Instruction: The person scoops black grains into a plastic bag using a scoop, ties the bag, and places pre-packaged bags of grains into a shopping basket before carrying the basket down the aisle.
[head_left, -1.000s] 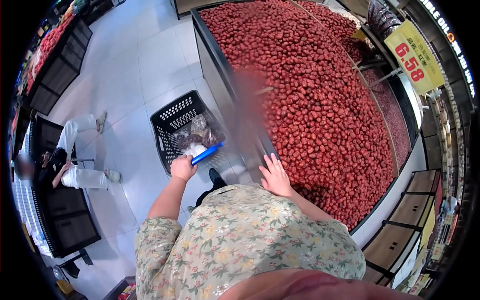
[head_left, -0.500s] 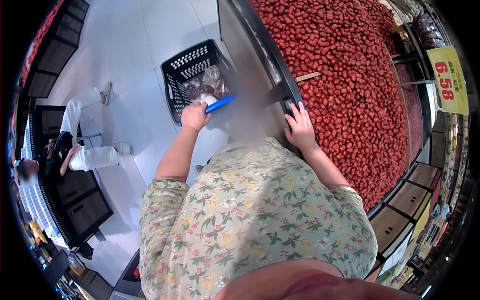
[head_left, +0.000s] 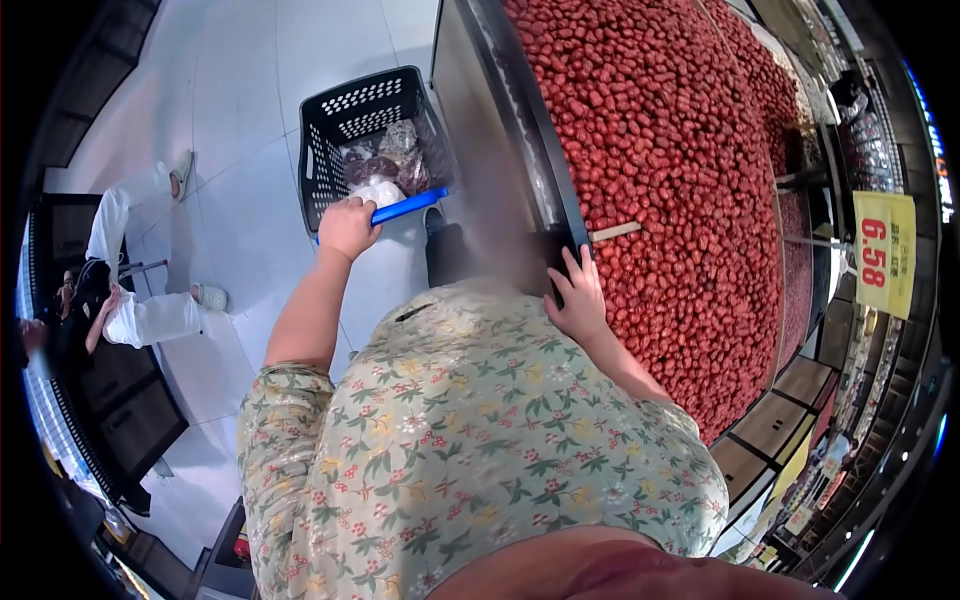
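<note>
My left hand (head_left: pixel 350 228) is closed around the blue handle (head_left: pixel 410 205) of a black basket (head_left: pixel 313 190). Inside the basket, which has rows of holes in its walls, lie several clear bags of dark and pale goods (head_left: pixel 398 160) and a white bundle (head_left: pixel 378 192). My right hand (head_left: pixel 580 297) is open with fingers spread, its fingertips at the dark rim of a display bin (head_left: pixel 560 190). Heaped red dates (head_left: pixel 670 150) fill this bin, and a short pale wooden strip (head_left: pixel 615 232) lies on them near the rim.
A yellow price sign (head_left: pixel 884 255) reading 6.58 stands beyond the bin. To the left, a person in white trousers (head_left: pixel 150 318) sits by dark cabinets (head_left: pixel 130 410). Pale floor tiles (head_left: pixel 240 100) stretch between. A blurred patch hides part of the middle.
The view has shifted along the bin, and the wooden strip now appears lower and closer to my right hand. That hand sits farther back at the rim. My left hand still grips the basket handle.
</note>
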